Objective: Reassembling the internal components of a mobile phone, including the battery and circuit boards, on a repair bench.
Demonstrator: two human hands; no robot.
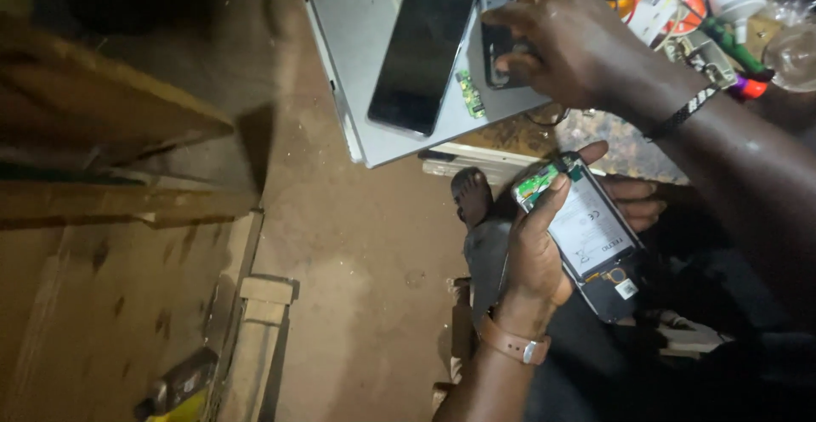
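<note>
head view: our left hand (531, 252) grips the opened phone (591, 235), right hand (565, 39) fingers pinch a dark part (495, 52) on the laptop (374, 56); we judge the unsupported phone could slip.

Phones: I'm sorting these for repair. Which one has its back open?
The phone in the left hand, battery showing; the black phone on the grey laptop lies closed.

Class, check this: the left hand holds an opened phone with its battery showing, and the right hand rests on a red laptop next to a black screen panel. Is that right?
Not quite: the laptop is grey, not red, as the head view shows. The left hand does hold the opened phone, and the right hand rests near the black screen panel.
</note>
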